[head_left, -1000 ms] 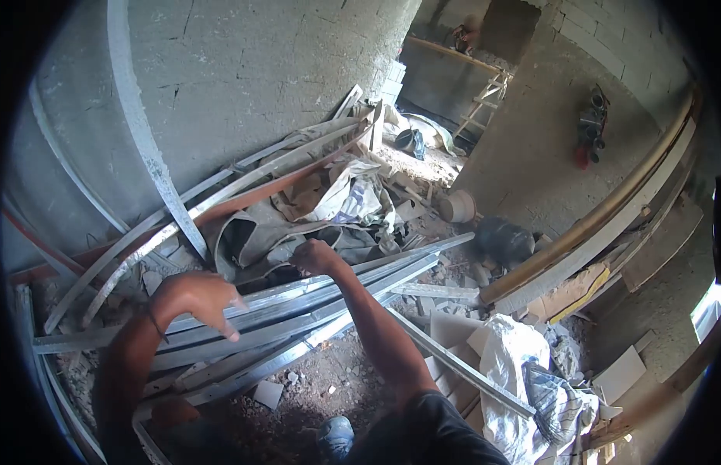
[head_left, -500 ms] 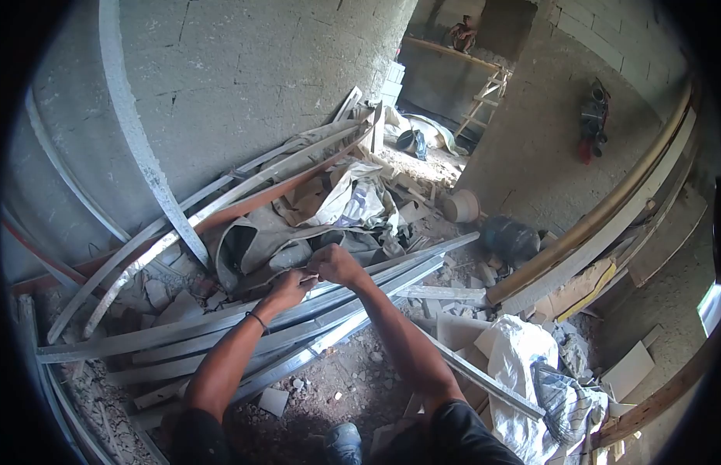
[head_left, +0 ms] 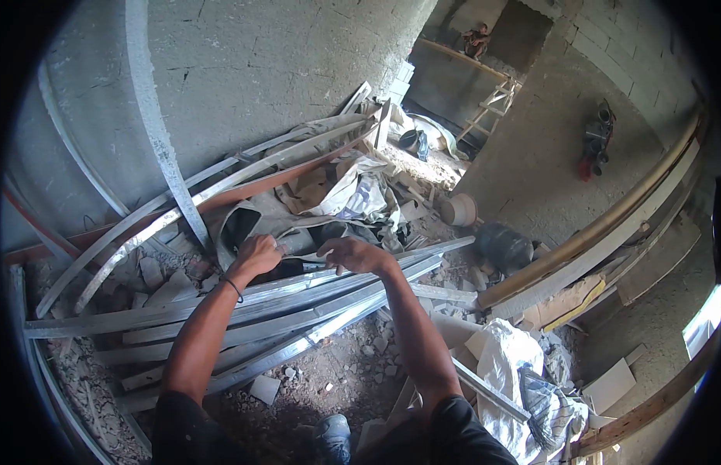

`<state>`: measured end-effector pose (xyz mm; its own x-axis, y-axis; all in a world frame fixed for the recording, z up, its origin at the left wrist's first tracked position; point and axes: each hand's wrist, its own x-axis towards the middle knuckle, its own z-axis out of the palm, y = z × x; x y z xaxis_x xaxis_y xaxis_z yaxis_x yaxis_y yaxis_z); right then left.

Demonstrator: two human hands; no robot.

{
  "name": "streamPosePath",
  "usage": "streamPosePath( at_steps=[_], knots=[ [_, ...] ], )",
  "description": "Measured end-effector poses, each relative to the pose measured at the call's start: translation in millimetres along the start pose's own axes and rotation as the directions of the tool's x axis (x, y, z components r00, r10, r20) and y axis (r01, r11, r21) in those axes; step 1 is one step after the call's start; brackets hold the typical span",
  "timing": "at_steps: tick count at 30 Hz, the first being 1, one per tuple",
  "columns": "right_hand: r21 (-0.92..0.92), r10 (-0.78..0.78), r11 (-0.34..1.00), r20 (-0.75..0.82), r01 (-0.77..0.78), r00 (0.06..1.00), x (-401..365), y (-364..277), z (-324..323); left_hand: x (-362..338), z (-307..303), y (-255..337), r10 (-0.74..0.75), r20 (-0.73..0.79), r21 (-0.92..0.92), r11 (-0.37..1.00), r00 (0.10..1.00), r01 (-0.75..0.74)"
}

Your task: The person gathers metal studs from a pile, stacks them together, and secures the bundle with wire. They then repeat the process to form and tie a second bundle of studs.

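My left hand [head_left: 258, 257] is closed, with its fingers curled over the edge of the pile; what it holds, if anything, is too small to name. To its right, my right hand [head_left: 351, 256] has its fingers apart and bent downward, with nothing visible in it. A gap separates the two hands. Below them lies a stack of long grey metal profiles [head_left: 298, 311]. Just beyond the hands are a crumpled grey sheet [head_left: 297, 239] with dark hollows and a whitish sack [head_left: 359, 194].
A person [head_left: 476, 40] crouches on a raised plank [head_left: 462, 56] beside a wooden ladder [head_left: 492, 107]. A bucket [head_left: 459, 209] and a dark rounded container [head_left: 504, 248] stand beyond the pile. White sacks [head_left: 509, 356] lie at right, near long leaning boards [head_left: 593, 236].
My hands, together before, have moved apart, the left one leftward and the right one slightly rightward. The fingers of my right hand have opened. The view has shifted slightly.
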<state>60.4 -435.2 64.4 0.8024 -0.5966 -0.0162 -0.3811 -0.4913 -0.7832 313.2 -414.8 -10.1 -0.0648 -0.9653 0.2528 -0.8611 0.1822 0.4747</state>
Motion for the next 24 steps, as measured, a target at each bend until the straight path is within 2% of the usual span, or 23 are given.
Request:
streamPosePath(
  at_steps=[2,3,10,13,14,15,18,22,24],
  knots=[
    [-0.243,0.207,0.945,-0.068,-0.218,0.976,-0.1,-11.0,2.3,-0.7,-1.2,-14.9,-0.019,-0.036,-0.010,1.000,0.999,0.018],
    [-0.258,0.227,0.937,-0.067,-0.237,0.972,1.4,-11.2,3.3,-3.3,-2.4,-17.5,-0.034,-0.040,-0.012,0.999,0.999,0.033],
    [-0.281,0.256,0.930,0.032,-0.237,0.966,12.4,-33.1,10.9,-13.3,-6.8,-26.3,0.009,-0.055,-0.012,1.000,0.998,-0.010],
    [-0.287,0.199,0.942,0.061,-0.173,0.978,17.4,-36.8,15.0,-18.2,-0.4,-29.0,0.082,-0.086,0.089,0.993,0.993,-0.074],
    [-0.270,0.166,0.953,0.088,-0.137,0.982,19.4,-35.1,16.3,-24.9,4.6,-30.0,0.240,-0.210,0.181,0.962,0.948,-0.204],
    [-0.250,0.132,0.963,0.113,-0.100,0.985,20.6,-36.1,17.8,-29.3,7.7,-30.9,0.398,-0.313,0.288,0.905,0.862,-0.313],
    [-0.263,0.167,0.956,0.116,-0.132,0.979,20.6,-36.8,17.3,-30.2,15.1,-28.7,0.375,-0.238,0.327,0.900,0.896,-0.290],
    [-0.240,0.207,0.954,0.088,-0.181,0.974,17.6,-27.6,15.4,-24.7,17.0,-31.1,0.372,-0.277,0.311,0.907,0.886,-0.284],
    [-0.207,0.191,0.963,0.065,-0.174,0.979,16.1,-19.9,14.5,-19.4,14.1,-31.9,0.277,-0.187,0.310,0.927,0.943,-0.211]
  ],
)
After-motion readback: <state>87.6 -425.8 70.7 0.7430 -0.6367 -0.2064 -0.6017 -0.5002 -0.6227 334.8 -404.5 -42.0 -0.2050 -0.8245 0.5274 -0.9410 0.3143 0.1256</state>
